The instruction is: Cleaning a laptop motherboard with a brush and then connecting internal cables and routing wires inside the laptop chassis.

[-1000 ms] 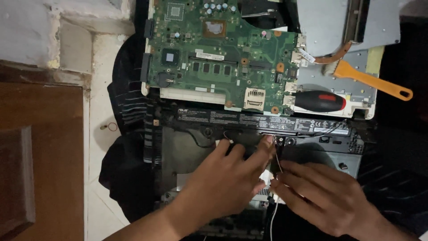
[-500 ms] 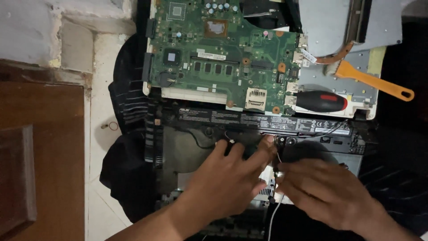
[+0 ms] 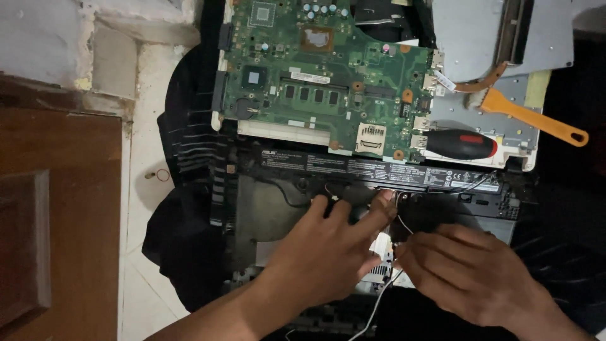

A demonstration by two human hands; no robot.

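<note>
Unmoved hands [image 3: 328, 252], white cable [image 3: 379, 300] near-vertical

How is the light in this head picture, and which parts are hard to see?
Head view: dim and uneven; the green circuit board and orange tool are lit and fairly sharp, while the black laptop base under the left hand and right hand sinks into shadow, fine wires hardly visible.

The circuit board [image 3: 322, 82] lies behind the battery bar [image 3: 379, 170]. A screwdriver [image 3: 461, 144] rests right of the board. Both hands sit before the bar, left hand [image 3: 322, 256] beside right hand [image 3: 467, 271].
</note>
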